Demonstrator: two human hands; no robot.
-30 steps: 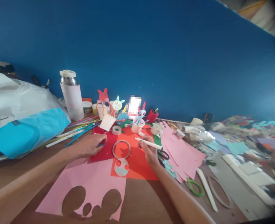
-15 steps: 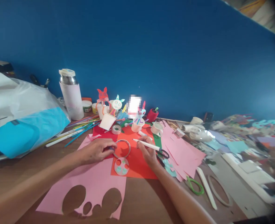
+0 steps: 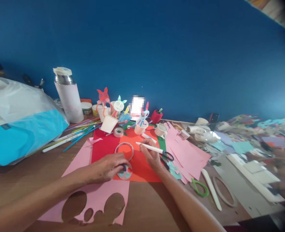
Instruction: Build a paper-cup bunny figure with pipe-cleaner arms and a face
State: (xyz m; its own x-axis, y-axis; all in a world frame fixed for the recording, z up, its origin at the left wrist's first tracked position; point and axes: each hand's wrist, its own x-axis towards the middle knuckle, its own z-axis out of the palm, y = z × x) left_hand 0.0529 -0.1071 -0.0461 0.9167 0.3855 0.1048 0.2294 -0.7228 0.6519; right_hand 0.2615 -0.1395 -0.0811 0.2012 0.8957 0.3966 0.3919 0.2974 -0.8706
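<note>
Crowding the orange paper [image 3: 142, 167], both hands touch cutouts.

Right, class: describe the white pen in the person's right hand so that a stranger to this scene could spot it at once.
Start at the orange paper sheet in the middle of the wooden table. Over its right edge the right hand holds a slim white pen, its tip pointing left towards the clear plastic ring. Other white pens lie loose far left; only this one is gripped.

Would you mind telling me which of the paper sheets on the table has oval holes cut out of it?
The pink sheet nearest the camera, under the left hand. The red sheet and orange sheet beyond it show no holes.
</note>
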